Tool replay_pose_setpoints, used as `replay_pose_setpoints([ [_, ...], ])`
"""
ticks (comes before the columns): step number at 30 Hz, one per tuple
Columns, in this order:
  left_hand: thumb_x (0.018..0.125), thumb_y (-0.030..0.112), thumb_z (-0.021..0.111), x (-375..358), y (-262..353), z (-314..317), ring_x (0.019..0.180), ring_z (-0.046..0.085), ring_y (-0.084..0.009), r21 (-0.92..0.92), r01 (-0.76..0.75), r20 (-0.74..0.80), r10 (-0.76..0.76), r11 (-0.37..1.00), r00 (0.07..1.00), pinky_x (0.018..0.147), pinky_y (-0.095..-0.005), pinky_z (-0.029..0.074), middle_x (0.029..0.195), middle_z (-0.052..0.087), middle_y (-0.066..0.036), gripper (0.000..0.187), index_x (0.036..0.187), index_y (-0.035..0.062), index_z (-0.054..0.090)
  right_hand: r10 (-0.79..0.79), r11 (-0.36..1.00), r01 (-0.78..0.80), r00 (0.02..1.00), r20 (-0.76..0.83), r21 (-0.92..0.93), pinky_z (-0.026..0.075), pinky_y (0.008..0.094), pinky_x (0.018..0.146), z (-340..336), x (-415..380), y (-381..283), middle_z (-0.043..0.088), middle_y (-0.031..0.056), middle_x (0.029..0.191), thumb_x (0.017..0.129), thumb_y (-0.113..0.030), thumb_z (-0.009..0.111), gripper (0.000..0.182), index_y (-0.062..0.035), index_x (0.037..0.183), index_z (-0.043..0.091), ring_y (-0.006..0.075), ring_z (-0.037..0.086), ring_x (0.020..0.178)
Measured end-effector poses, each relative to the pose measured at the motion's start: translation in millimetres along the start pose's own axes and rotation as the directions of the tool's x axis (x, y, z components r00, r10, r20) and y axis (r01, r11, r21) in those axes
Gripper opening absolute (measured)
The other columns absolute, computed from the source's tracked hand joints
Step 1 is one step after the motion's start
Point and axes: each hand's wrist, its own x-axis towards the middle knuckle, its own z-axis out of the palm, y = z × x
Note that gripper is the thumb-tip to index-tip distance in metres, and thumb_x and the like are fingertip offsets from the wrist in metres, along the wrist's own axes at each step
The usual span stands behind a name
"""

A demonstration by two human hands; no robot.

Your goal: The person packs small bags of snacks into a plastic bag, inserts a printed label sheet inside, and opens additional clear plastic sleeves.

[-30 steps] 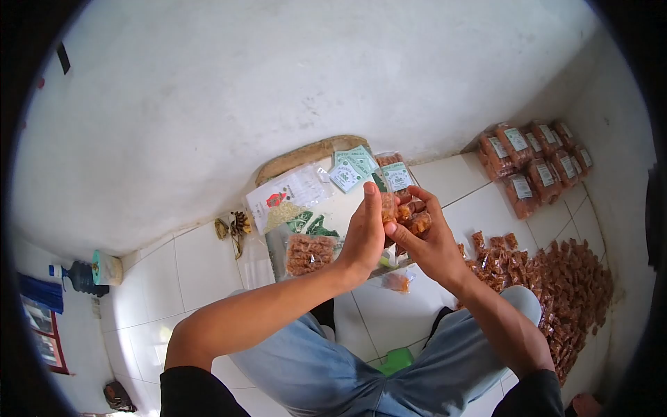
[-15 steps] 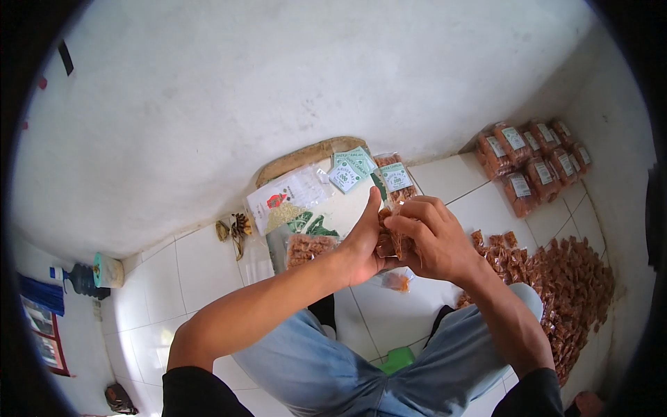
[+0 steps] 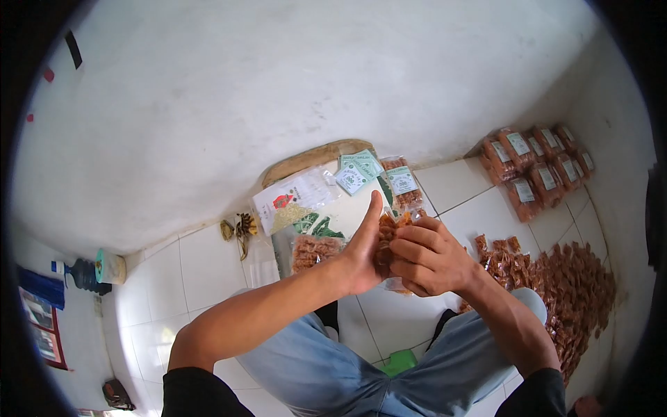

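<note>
Small clear packets of orange-brown snack (image 3: 386, 233) are between my two hands, above the front right edge of a low board. My left hand (image 3: 365, 254) holds them from the left, its thumb pointing up. My right hand (image 3: 431, 256) wraps its curled fingers round their right side. Just left of my left hand lies a filled clear pack (image 3: 314, 251). Behind my hands, green and white labels (image 3: 356, 174) lie on the board beside a labelled pack (image 3: 403, 184). A printed plastic bag (image 3: 292, 198) lies at the board's left.
A large heap of small packets (image 3: 573, 292) spreads over the floor at the right. Stacked labelled packs (image 3: 538, 170) stand by the back right wall. Bananas (image 3: 244, 228) lie left of the board. A water bottle (image 3: 85, 276) and a tub (image 3: 111, 267) stand far left.
My right hand's fingers have curled further round the packets, and the hand has shifted slightly down. More of the orange contents shows above the fingers. The whole view has shifted slightly.
</note>
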Motion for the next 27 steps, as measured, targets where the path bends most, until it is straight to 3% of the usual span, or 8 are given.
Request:
replay_pose_setpoints([
  [3,0.087,0.081,0.032,1.5,-1.6,1.2,0.119,0.054,-0.0187,-0.003,-0.052,0.006,0.052,0.999,0.999,0.099,-0.0382,0.046,0.127,0.056,-0.004,0.084,0.133,0.0141,0.051,0.011,1.000,-0.012,0.998,0.055,0.028,0.041,0.0462,0.101,1.2,1.2,-0.2,0.053,0.0118,0.128,0.079,-0.018,0.067,0.044,-0.0092,0.120,0.054,0.0309,0.050,0.123],
  [5,0.087,0.081,0.030,1.9,-0.6,7.9,0.121,0.053,-0.0188,-0.001,-0.103,0.021,0.103,0.995,0.994,0.101,-0.0377,0.045,0.128,0.056,-0.005,0.085,0.135,0.0140,0.049,0.307,0.930,-0.298,0.952,-0.005,0.213,0.028,0.0490,0.113,0.4,3.0,-7.8,0.041,0.0197,0.143,0.091,-0.026,0.057,0.057,-0.0067,0.141,0.039,0.0388,0.038,0.135],
  [7,0.088,0.080,0.027,1.0,2.8,16.7,0.124,0.052,-0.0196,-0.021,-0.273,0.096,0.274,0.962,0.957,0.104,-0.0380,0.042,0.131,0.055,-0.006,0.086,0.139,0.0131,0.045,0.384,0.892,-0.390,0.920,0.074,0.230,0.016,0.0505,0.117,1.8,1.7,-11.3,0.026,0.0276,0.150,0.098,-0.034,0.046,0.065,-0.0037,0.151,0.022,0.0457,0.024,0.140],
  [11,0.088,0.081,0.023,-0.7,3.4,21.3,0.117,0.057,-0.0202,0.020,-0.293,-0.069,0.294,0.956,0.953,0.101,-0.0401,0.046,0.128,0.058,-0.007,0.089,0.139,0.0113,0.046,0.676,0.717,-0.660,0.737,0.008,0.223,0.017,0.0527,0.115,13.1,6.0,-22.9,0.020,0.0327,0.149,0.101,-0.038,0.041,0.073,0.0056,0.151,0.012,0.0484,0.022,0.139],
  [13,0.089,0.080,0.023,9.4,1.3,12.3,0.115,0.058,-0.0194,0.051,-0.307,-0.120,0.311,0.950,0.943,0.100,-0.0389,0.047,0.125,0.059,-0.007,0.088,0.138,0.0098,0.046,0.852,0.471,-0.877,0.481,0.208,0.098,0.021,0.0493,0.114,10.1,9.9,-28.8,0.028,0.0310,0.145,0.102,-0.036,0.040,0.069,0.0073,0.150,0.016,0.0458,0.027,0.137],
  [16,0.092,0.077,0.021,15.2,-2.6,10.4,0.115,0.058,-0.0188,0.117,-0.321,-0.178,0.338,0.940,0.924,0.101,-0.0384,0.045,0.123,0.060,-0.007,0.084,0.135,0.0096,0.047,0.884,0.193,-0.922,0.312,0.347,0.337,0.029,0.0445,0.110,12.7,4.8,-23.8,0.035,0.0279,0.139,0.102,-0.033,0.044,0.061,0.0051,0.147,0.027,0.0394,0.034,0.133],
  [22,0.095,0.072,0.018,24.3,-15.5,10.1,0.117,0.056,-0.0177,0.117,-0.337,-0.148,0.352,0.934,0.924,0.105,-0.0376,0.042,0.124,0.059,-0.006,0.080,0.136,0.0100,0.046,0.942,-0.059,-0.769,0.167,0.289,0.636,0.046,0.0341,0.096,30.8,-11.2,-12.8,0.051,0.0207,0.127,0.100,-0.024,0.055,0.046,0.0000,0.137,0.045,0.0252,0.056,0.115],
  [27,0.095,0.072,0.017,26.3,-16.2,9.5,0.121,0.053,-0.0190,0.151,-0.321,-0.184,0.346,0.935,0.920,0.108,-0.0379,0.039,0.127,0.058,-0.007,0.082,0.138,0.0085,0.045,0.949,0.042,-0.775,0.228,0.216,0.630,0.047,0.0356,0.098,26.3,1.7,-20.9,0.054,0.0202,0.123,0.096,-0.029,0.062,0.059,0.0043,0.139,0.039,0.0268,0.058,0.112],
])
